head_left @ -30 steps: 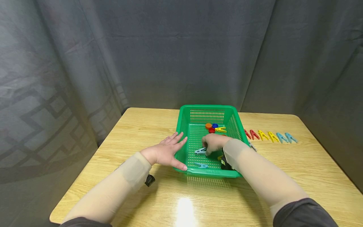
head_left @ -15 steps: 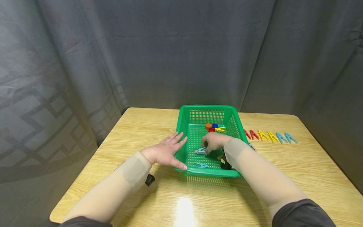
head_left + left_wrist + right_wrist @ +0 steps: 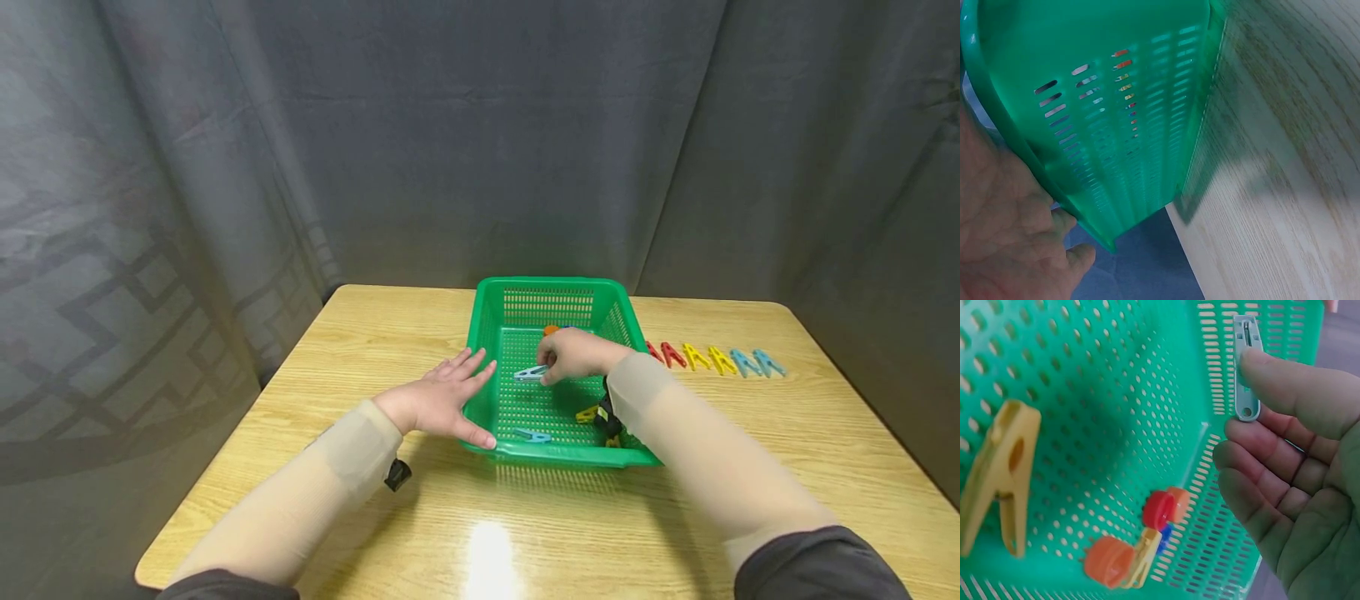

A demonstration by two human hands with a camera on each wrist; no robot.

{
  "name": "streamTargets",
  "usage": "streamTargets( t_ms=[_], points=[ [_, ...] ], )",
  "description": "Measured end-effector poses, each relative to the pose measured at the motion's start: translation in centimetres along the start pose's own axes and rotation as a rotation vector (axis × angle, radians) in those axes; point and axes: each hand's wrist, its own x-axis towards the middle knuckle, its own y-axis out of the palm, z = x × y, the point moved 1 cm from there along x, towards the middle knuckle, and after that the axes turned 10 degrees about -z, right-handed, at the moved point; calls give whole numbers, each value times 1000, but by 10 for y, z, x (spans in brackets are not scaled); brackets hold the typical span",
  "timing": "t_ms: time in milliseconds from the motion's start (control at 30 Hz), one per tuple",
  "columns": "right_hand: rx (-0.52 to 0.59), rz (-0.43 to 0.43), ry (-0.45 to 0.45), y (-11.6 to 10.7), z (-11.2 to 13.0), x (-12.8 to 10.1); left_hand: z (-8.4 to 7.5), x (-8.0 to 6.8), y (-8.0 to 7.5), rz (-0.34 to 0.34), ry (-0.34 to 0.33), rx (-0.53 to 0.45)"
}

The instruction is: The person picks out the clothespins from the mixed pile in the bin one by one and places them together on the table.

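Hands: your right hand pinches a pale blue clothespin, lifted above the green basket floor; your left hand lies flat, bracing its 9 o'clock wall. Step: lifting out. Next, likely the desk row at 3 o'clock.

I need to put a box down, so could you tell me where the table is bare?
Bare wood lies left of the green basket beyond the left hand, and along the near table edge. The row of pegs crowds the right.

The basket walls box in the right hand; the way up is open. Pegs line the table on the right.
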Motion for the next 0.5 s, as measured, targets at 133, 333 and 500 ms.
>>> streamTargets(
  t_ms=[133,333,500],
  points=[
    [19,-15,21,-9,-1,-3,0,0,-1,-1,2,5],
    [42,-48,37,-24,1,-13,0,-1,-1,2,5,4],
    [27,-104,19,-37,2,-22,0,0,-1,3,4,3]
  ],
)
